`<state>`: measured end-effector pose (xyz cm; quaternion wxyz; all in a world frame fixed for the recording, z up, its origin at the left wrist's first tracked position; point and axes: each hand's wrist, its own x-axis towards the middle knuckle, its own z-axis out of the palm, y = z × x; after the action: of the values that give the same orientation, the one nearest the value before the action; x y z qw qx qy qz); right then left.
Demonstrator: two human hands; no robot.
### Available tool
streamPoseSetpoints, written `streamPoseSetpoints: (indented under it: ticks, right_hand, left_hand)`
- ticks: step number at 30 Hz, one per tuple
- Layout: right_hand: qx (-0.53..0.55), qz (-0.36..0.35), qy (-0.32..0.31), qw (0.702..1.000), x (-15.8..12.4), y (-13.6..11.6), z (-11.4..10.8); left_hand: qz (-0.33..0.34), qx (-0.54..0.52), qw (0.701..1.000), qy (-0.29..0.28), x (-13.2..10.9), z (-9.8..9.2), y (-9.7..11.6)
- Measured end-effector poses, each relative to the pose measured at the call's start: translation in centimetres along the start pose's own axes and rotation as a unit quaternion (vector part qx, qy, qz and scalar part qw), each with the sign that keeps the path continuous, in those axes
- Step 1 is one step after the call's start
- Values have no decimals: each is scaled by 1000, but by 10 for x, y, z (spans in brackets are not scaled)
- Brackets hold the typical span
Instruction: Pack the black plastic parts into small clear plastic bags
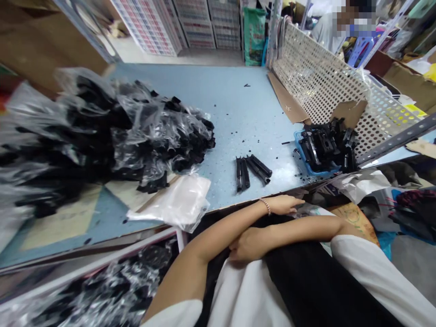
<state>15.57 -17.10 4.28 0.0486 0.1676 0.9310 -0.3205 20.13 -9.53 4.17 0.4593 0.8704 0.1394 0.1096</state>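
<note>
My forearms cross at the table's front edge. My left hand (285,205), with a beaded bracelet at the wrist, reaches to the right with its fingers stretched out and nothing visible in them. Below the left forearm, my right hand (251,244) is curled against my white shirt (238,290); its fingertips are mostly hidden. Several short black parts (252,171) lie on the blue table (238,109) just beyond my arms. Farther right, a blue basket (318,172) holds a heap of similar black parts.
Plastic-wrapped black parts (136,127) are piled across the table's left side. Clear plastic bags (180,200) lie at the front edge. A perforated metal panel (327,68) borders the right side, with cardboard (286,100) beside it. A person (329,32) is beyond the panel.
</note>
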Motion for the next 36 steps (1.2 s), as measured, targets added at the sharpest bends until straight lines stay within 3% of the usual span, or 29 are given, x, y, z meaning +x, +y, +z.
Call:
streamPoseSetpoints:
  ticks: [2,4,7,8,10,12,13,17,20,23,26,27,29,31,33,34,36]
  right_hand:
    - [104,-32,-31,994,-27,6,-25]
    - [224,-19,1,974,-50,19,-51]
    - [239,155,136,949,-67,47,-76]
    - [192,236,191,933,-67,57,-79]
    - [67,382,271,881,-57,76,-80]
    - [-26,476,287,831,-40,92,-78]
    - [-51,499,278,819,-31,98,-77]
    - [-82,509,235,824,-7,113,-73]
    - [-78,500,225,833,-11,112,-66]
    - [-52,478,225,847,-35,105,-65]
    - [-45,444,300,843,-85,97,-81]
    - [-63,446,344,824,-108,94,-90]
    - [-132,490,437,743,-162,90,-110]
    - [-207,590,497,603,-218,88,-126]
    - [-217,684,485,499,-264,91,-135]
    - [-200,723,465,470,-281,95,-136]
    - [-158,769,426,449,-303,103,-133]
  left_hand:
    - [-14,4,1000,19,-21,-10,-6]
    - [-52,17,996,73,-57,-30,-17]
    - [-135,58,966,214,-129,-61,-35]
    - [-168,91,942,277,-154,-67,-40]
    - [-247,189,866,392,-199,-71,-50]
    - [-327,289,785,439,-231,-65,-59]
    - [-359,322,763,431,-241,-60,-63]
    - [-420,374,745,357,-251,-45,-76]
    - [-450,390,733,327,-246,-46,-78]
    - [-446,381,746,315,-236,-51,-80]
    - [-380,352,784,342,-223,-54,-88]
    - [-349,341,797,357,-218,-54,-91]
    - [-289,318,819,381,-209,-52,-95]
    - [-249,296,834,394,-202,-49,-97]
    - [-232,272,845,399,-194,-48,-96]
    - [-229,258,848,401,-190,-47,-96]
    - [-232,234,853,404,-183,-47,-95]
